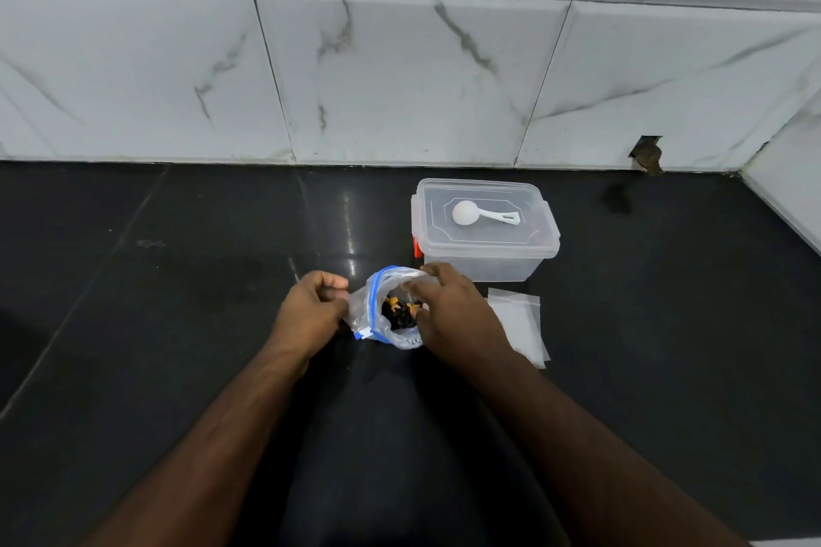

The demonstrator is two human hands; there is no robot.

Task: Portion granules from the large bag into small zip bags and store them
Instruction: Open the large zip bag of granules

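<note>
Left hand (311, 306) pinches left rim of large bag (377, 315); right hand (444, 311) grips right rim, mouth held open, dark granules (397, 313) inside; bag on black counter (177, 280), near closed container (486, 231), scoop (480, 213) on lid; small zip bags (522, 324) beside right hand

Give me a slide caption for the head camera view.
Both hands hold open a clear blue-zip bag of dark granules beside a lidded clear plastic box.

Desk (177, 280) left of large bag (391, 311): bare, open passage to wall (400, 80). Behind-right of bag: lidded container (486, 253) just beside it, scoop (482, 214) lying on lid, blocks that side. Right of bag: flat small zip bags (520, 320), low. Far right: bare desk up to side wall.
</note>
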